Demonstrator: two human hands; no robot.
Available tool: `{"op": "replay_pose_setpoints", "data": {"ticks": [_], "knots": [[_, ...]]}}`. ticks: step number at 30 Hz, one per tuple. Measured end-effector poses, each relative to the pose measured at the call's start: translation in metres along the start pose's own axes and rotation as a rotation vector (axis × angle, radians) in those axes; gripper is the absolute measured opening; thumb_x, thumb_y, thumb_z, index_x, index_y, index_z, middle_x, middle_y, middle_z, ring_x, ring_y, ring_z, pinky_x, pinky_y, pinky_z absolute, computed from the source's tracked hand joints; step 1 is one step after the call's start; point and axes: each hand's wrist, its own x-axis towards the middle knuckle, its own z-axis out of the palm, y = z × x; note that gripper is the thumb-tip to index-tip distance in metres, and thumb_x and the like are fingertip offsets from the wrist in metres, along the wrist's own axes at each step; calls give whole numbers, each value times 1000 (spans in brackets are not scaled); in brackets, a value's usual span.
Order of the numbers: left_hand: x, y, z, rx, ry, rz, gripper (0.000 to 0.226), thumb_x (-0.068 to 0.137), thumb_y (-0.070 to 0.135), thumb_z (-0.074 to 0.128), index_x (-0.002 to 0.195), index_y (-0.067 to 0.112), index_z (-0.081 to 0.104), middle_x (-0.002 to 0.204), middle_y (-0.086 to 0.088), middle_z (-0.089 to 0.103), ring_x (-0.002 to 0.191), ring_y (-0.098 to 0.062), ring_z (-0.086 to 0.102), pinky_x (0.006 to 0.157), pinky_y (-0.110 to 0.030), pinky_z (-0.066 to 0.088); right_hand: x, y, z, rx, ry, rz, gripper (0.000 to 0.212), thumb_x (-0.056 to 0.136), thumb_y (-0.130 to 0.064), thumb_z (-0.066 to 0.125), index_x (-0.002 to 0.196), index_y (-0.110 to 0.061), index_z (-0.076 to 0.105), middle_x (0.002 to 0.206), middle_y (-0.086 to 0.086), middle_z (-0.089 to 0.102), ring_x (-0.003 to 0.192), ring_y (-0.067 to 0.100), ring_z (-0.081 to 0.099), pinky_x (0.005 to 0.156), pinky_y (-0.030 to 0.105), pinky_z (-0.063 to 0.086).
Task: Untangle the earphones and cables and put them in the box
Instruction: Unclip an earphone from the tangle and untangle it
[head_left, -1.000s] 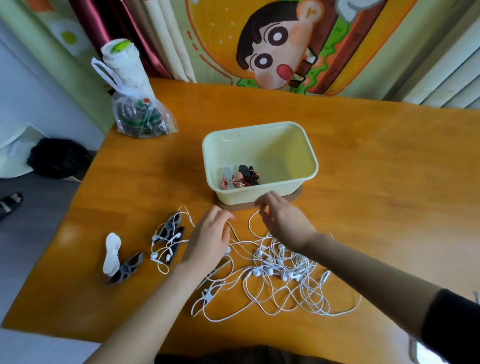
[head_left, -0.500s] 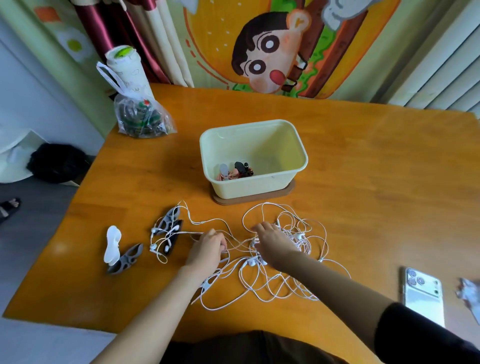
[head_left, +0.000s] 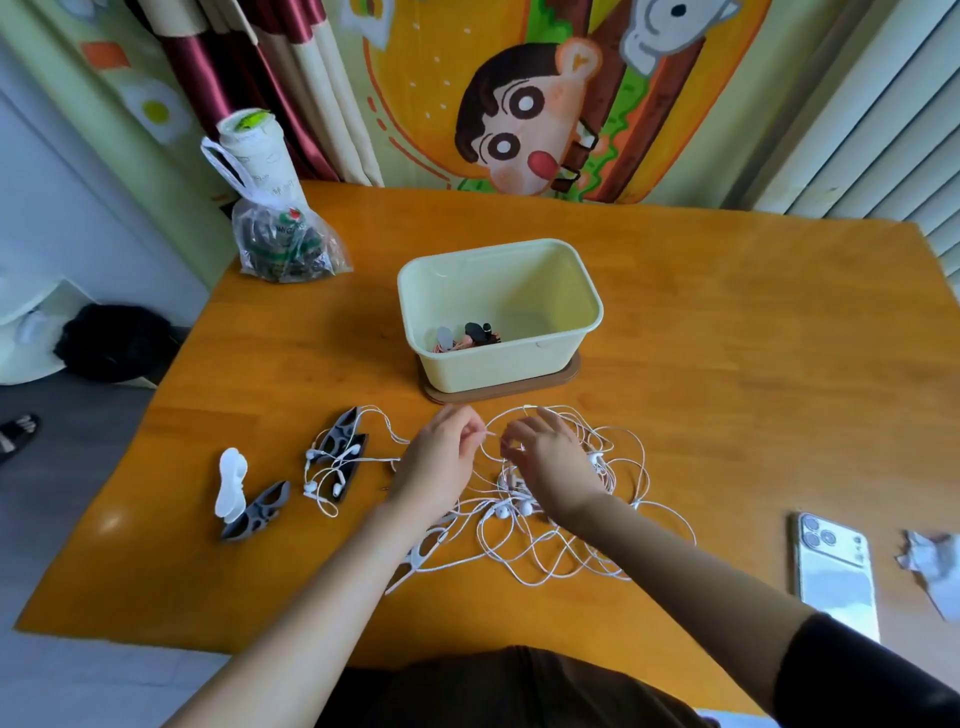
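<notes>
Strands of the white earphone tangle (head_left: 571, 525) sprawl over the wooden table (head_left: 753, 364) in the lower middle of the frame, just below the pale yellow box (head_left: 592, 312). We see the left hand (head_left: 441, 460) and right hand (head_left: 548, 462) close together at its upper edge. Each pinches a thin cable in its fingertips, we judge to draw a loop apart. A wound pinkish set (head_left: 467, 340) lies in the box, kept near for dropping sets in.

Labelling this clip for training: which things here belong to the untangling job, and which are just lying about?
Job: white earphone tangle, pinched by left hand and right hand; cream box; grey winder; white winder.
Lying about: phone; crumpled paper; plastic bag; white cup.
</notes>
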Motion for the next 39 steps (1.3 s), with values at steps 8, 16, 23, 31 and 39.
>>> {"op": "replay_pose_setpoints", "data": {"ticks": [8,16,23,31,39], "knots": [[11,25,-25,-209,97,9,15,99,17,47,92,11,60,72,10,53,66,-4,51,57,-9,39,25,-21,-84,398,282,108,8,98,-14,45,96,-9,51,72,1,62,61,14,61,61,28,47],[2,29,-30,-367,85,-56,12,98,17,50,90,15,60,74,2,57,69,-14,53,60,-15,41,19,-13,-109,291,208,87,8,89,-5,59,95,-6,63,87,3,67,78,19,64,75,31,52],[2,56,-22,-418,-71,8,20,96,25,55,112,18,64,100,1,69,93,-15,62,81,-31,49,4,-22,-98,368,154,85,7,91,-11,57,86,-14,56,67,-5,63,61,15,63,61,23,50],[-7,65,-22,-259,-198,47,18,96,18,53,89,9,68,83,4,66,76,0,55,65,1,34,-5,-20,-106,342,146,110,19,96,-16,48,85,-16,64,82,-3,67,77,16,65,71,28,51],[-5,69,-33,-638,-162,-101,36,104,21,33,84,11,61,65,0,42,55,-10,40,51,-18,34,-11,-12,-88,195,279,291,47,86,-2,60,128,1,41,121,17,44,108,29,46,95,35,39]]}}
